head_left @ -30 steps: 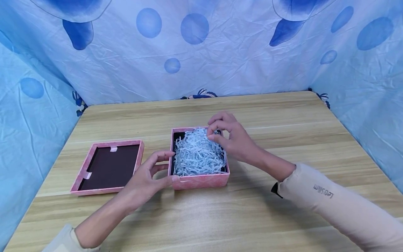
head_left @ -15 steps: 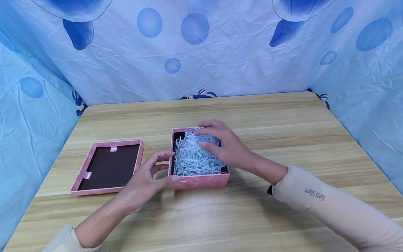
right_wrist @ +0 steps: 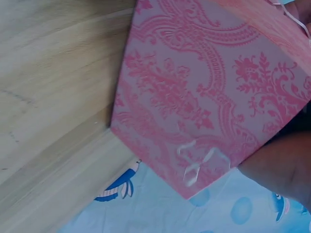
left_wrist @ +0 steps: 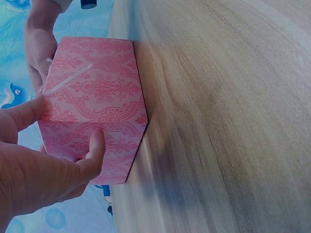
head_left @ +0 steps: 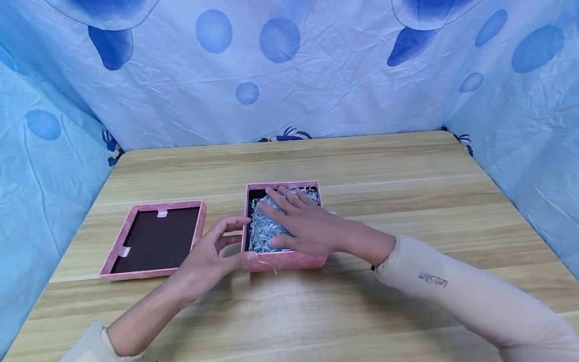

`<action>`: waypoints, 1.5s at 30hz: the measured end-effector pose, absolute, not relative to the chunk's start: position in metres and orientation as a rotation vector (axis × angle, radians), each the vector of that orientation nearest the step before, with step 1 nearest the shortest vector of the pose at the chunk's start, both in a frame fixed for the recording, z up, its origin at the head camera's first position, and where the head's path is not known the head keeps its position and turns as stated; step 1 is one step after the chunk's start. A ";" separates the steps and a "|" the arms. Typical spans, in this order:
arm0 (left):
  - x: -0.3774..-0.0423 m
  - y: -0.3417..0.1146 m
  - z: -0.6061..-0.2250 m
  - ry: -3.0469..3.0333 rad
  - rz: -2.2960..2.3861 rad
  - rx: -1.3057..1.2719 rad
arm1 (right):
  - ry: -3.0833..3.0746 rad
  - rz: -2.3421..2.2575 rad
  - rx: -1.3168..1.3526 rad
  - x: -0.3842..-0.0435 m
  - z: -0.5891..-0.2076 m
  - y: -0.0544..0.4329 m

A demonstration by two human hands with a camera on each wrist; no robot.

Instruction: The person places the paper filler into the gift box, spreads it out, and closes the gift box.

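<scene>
A pink patterned gift box (head_left: 289, 262) with a dark inside stands uncovered in mid-table, filled with pale blue shredded paper (head_left: 264, 234). My left hand (head_left: 203, 261) holds the box by its near left corner, thumb at the front and fingers along the left side; the left wrist view shows a fingertip against the patterned wall (left_wrist: 112, 92). Spread flat over the paper lies my right hand (head_left: 305, 226), fingers pointing to the far left, hiding much of the filling. A thin paper strand (left_wrist: 73, 77) hangs over the front wall.
The box's lid (head_left: 202, 223) lies upturned to the left, dark inside with two pale tabs. Both rest on a wooden table (head_left: 398, 186), with a blue and white patterned cloth (head_left: 339, 90) hanging behind it and at the sides.
My right hand has come down from the box's far right edge with bent fingers, moved left and flattened over the shredded paper. The left hand has kept its place.
</scene>
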State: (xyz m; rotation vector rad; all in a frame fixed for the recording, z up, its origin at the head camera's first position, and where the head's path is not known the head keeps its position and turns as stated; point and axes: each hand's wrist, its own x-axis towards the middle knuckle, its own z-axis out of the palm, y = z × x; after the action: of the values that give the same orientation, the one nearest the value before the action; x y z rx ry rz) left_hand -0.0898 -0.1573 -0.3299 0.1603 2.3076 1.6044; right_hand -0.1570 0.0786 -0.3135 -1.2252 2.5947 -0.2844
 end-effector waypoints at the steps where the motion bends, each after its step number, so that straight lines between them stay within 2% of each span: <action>1: -0.090 -0.157 -0.330 2.308 1.606 0.163 | 2.578 -0.260 -1.220 -0.158 -0.313 0.076; 10: -0.090 -0.158 -0.331 2.311 1.615 0.173 | 2.420 -0.059 -1.151 -0.174 -0.322 0.055; 18: -0.090 -0.157 -0.330 2.307 1.637 0.180 | 2.408 0.142 -1.197 -0.178 -0.335 0.048; 28: -0.090 -0.159 -0.330 2.319 1.616 0.172 | 2.402 0.171 -1.184 -0.180 -0.339 0.044; 36: -0.091 -0.159 -0.332 2.313 1.622 0.175 | 2.415 0.028 -1.154 -0.181 -0.333 0.044; 45: -0.092 -0.158 -0.331 2.300 1.623 0.170 | 2.442 -0.253 -1.154 -0.178 -0.304 0.058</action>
State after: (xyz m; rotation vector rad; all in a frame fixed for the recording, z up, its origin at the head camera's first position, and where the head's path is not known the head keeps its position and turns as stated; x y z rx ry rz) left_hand -0.0918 -0.1578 -0.3314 0.1704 2.3005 1.6231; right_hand -0.1778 0.0581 -0.3040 -1.1538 2.4420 -0.2530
